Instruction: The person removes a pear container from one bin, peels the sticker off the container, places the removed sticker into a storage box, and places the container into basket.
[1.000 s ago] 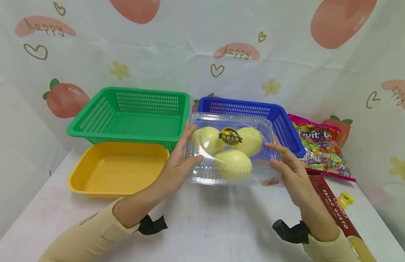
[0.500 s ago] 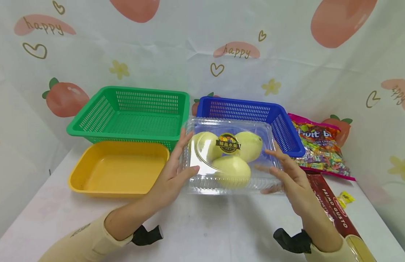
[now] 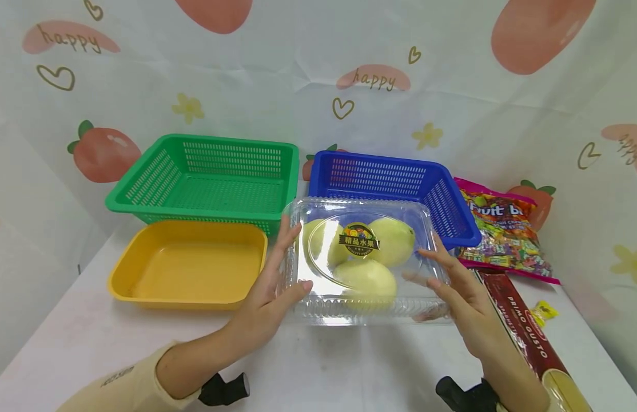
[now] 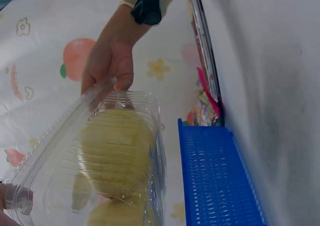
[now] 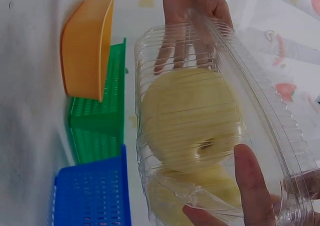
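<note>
A clear plastic clamshell fruit box (image 3: 318, 309) is held up above the table in the head view, its lid closed. Inside lie three pale yellow-green fruits (image 3: 367, 277), their kind unclear, under a black and gold sticker (image 3: 359, 240) on the lid. My left hand (image 3: 264, 309) grips the box's left end, thumb over the front of the lid and fingers along the side. At the other end my right hand (image 3: 468, 303) holds the box, with some fingers seen through the plastic beneath. In the right wrist view, the left hand's fingers (image 5: 182, 48) support the ribbed underside.
Behind the box stands a blue basket (image 3: 454, 212). A green basket (image 3: 293, 183) and a yellow tub (image 3: 190, 269) are at the left. To the right lie a candy bag (image 3: 504, 229), a red spaghetti pack (image 3: 529, 332) and a yellow wrapped candy (image 3: 543, 312).
Both hands have brought the fruit box lower in the head view, toward the person and away from the blue basket. The grip on its two ends stays the same.
</note>
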`<state>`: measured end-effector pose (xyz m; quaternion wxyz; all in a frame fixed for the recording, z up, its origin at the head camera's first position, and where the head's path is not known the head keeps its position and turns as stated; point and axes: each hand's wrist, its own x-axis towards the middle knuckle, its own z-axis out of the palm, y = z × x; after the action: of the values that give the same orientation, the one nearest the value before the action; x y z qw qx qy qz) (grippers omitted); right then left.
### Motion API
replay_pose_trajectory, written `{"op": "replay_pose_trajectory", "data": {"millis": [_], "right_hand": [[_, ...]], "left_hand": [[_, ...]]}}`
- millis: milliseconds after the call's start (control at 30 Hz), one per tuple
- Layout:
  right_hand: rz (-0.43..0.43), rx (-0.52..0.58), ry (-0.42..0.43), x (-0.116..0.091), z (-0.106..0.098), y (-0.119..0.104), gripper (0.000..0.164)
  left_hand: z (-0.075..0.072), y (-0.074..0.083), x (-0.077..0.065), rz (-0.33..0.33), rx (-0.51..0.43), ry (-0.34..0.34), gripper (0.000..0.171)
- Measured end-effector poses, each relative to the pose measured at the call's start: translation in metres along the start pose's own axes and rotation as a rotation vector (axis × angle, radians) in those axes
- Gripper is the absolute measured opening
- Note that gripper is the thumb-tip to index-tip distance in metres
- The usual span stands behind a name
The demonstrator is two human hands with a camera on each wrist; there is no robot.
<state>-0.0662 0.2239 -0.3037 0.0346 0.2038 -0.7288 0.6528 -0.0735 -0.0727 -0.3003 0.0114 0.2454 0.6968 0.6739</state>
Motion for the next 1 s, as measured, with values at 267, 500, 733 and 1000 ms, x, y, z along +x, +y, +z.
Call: {"op": "replay_pose_trajectory", "data": {"millis": [267,500,733,1000], "right_hand": [[-0.016,0.004,-0.033,-0.009,0.001,0.007,0.044],[-0.024,0.024,-0.079,-0.014,0.001,0.013,0.047],[-0.059,0.064,-0.117,-0.017,0.005,0.020,0.049],[-0.041,0.036,-0.123,-0.019,0.009,0.029,0.049]], "left_hand": [[0.006,-0.008,-0.011,0.012,-0.006,0.013,0.071],[0.009,-0.013,-0.018,-0.014,-0.003,0.024,0.071],[0.009,-0.021,-0.025,-0.023,0.004,0.048,0.070],[0.011,-0.030,-0.031,0.013,-0.015,0.095,0.068]]}}
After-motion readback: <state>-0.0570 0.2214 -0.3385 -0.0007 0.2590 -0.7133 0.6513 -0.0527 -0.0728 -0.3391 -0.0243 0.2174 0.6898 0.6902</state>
